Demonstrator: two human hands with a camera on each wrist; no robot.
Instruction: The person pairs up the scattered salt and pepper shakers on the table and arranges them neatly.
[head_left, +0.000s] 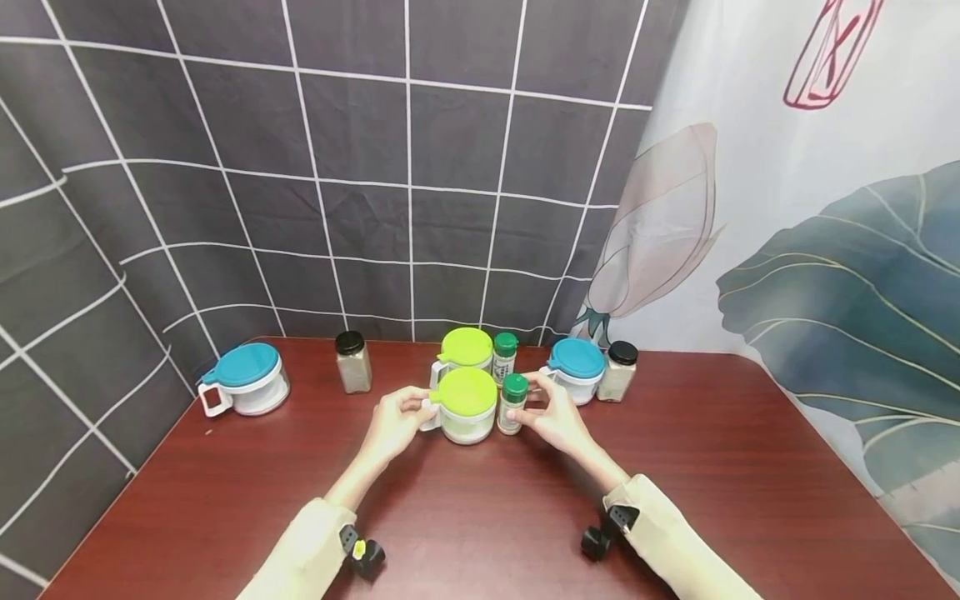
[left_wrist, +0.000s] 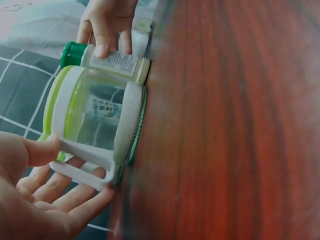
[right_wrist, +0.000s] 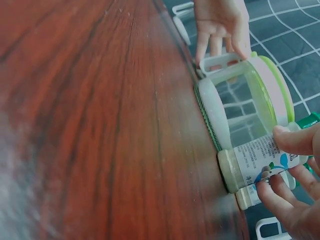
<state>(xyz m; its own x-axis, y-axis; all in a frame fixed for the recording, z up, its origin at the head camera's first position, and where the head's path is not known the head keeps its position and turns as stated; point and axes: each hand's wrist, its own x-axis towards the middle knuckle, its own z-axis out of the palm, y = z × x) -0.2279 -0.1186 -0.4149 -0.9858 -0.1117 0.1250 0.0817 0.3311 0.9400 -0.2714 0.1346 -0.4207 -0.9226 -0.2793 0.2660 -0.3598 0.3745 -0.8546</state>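
Observation:
My left hand [head_left: 397,423] holds the white handle [left_wrist: 85,167] of a clear seasoning jar with a lime-green lid [head_left: 467,393], thumb at the handle's top and fingers behind it. Just right of this jar stands a green-capped seasoning bottle [head_left: 512,408], upright on the table. My right hand [head_left: 557,418] pinches that bottle between thumb [right_wrist: 295,140] and fingers, its label partly covered. Directly behind are a second lime-lidded jar [head_left: 467,344] and another green-capped bottle [head_left: 505,363], both partly hidden by the front pair.
A blue-lidded jar [head_left: 577,362] and a black-capped shaker [head_left: 618,372] stand to the right. Farther left are another black-capped shaker [head_left: 354,363] and a blue-lidded jar [head_left: 247,379]. A dark gridded cloth [head_left: 360,225] rises behind the reddish-brown table [head_left: 465,517].

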